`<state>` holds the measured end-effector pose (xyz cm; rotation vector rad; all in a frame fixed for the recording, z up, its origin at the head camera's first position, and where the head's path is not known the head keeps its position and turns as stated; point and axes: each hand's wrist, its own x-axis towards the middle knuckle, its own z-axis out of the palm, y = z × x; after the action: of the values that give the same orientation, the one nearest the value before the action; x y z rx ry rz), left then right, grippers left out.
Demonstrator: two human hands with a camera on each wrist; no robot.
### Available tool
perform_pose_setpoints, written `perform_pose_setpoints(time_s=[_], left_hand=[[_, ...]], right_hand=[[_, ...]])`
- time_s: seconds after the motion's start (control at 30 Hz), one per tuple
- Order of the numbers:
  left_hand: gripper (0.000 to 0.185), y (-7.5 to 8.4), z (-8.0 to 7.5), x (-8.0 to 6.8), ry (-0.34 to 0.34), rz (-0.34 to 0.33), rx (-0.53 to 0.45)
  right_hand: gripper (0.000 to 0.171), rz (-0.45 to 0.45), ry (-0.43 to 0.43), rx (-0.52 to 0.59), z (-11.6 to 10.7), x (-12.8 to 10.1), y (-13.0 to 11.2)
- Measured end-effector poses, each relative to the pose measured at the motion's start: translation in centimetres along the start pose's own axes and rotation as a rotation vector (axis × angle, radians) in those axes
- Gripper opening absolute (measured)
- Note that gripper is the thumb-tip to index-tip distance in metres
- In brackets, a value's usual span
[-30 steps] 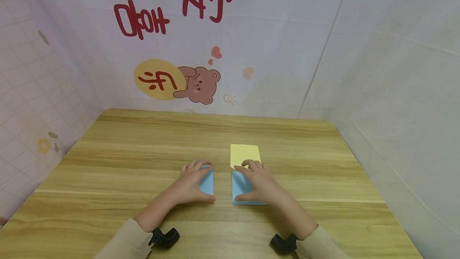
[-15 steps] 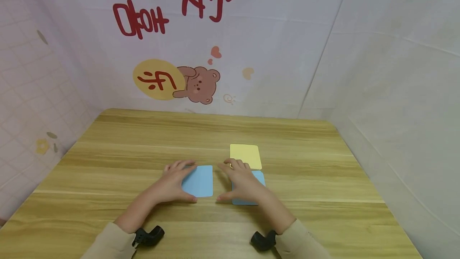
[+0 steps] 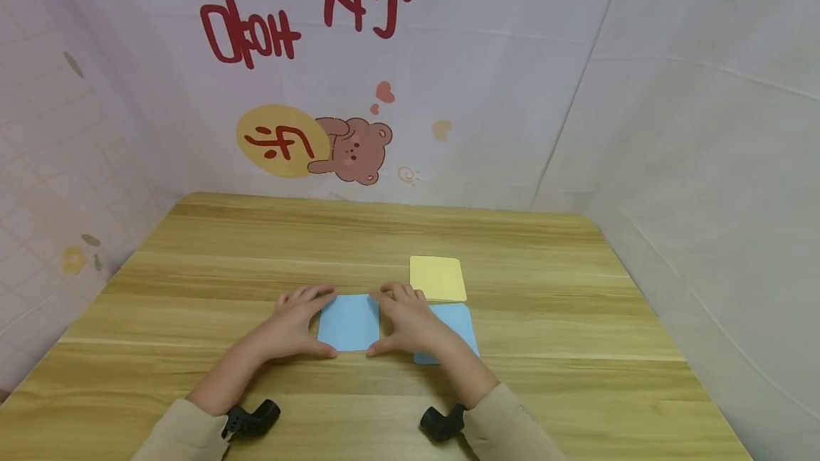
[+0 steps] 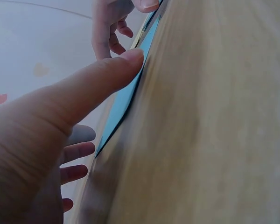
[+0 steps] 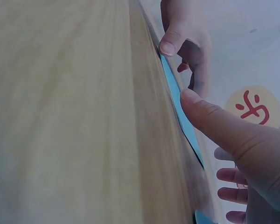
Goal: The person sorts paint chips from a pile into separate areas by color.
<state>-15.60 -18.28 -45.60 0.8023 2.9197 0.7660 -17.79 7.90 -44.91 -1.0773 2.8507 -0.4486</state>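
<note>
A light blue square card (image 3: 349, 324) lies flat on the wooden table, between my two hands. My left hand (image 3: 291, 326) spans its left side, thumb at the near edge and fingertips at the far edge. Mirroring it at the right side, my right hand (image 3: 406, 322) has its thumb and index fingertip right at the card's corners. Both hands are spread, with relaxed fingers. A second blue card (image 3: 463, 326) lies partly hidden under the right hand and forearm. In the left wrist view, the left thumb (image 4: 128, 60) overlaps the blue card's edge.
Just beyond the second blue card lies a yellow square card (image 3: 438, 277). The wooden table (image 3: 288, 233) meets a printed white cloth backdrop (image 3: 480, 77) at its far edge. Cloth also hangs along the left and right sides. Each wrist carries a black camera mount (image 3: 253, 420).
Both hands have moved left. The right one has come off the second blue card to the first card's right edge, while the left has slid to its left side. The cards have stayed in place.
</note>
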Motion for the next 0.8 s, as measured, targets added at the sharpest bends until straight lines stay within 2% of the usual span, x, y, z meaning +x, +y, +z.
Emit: perform_pose_setpoints(time_s=[0.37,0.8], left_hand=[[0.099,-0.09,-0.1,-0.15,0.004,0.016,0.004],[0.096,-0.02,-0.02,-0.02,0.002,0.016,-0.026]], right_hand=[[0.1,0.057,-0.045,0.008,0.14,0.69,-0.49],[0.101,0.056,-0.059,0.039,0.5,1.06,-0.48]])
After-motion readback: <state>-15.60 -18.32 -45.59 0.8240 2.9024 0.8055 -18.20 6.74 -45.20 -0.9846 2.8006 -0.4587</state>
